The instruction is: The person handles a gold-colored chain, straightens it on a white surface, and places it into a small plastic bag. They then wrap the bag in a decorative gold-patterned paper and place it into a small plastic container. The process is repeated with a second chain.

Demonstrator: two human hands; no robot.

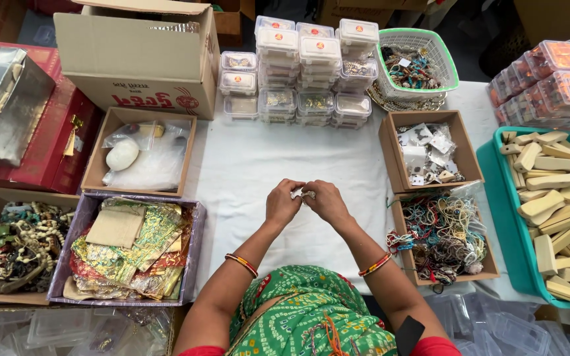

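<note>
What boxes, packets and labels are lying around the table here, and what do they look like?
Large cardboard carton: back left, brown, red print on its side.
Clear lidded boxes: back centre, stacked, round orange stickers on the lids.
Orange-tinted clear boxes: back right, stacked.
Red gift boxes: far left, red with gold trim.
Small plastic packets: in the open brown box on the right, clear with white cards.

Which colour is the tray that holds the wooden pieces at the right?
The tray is teal green, clearest in the head view.

Single head view – steep downward, close over white table (245,165).
</note>
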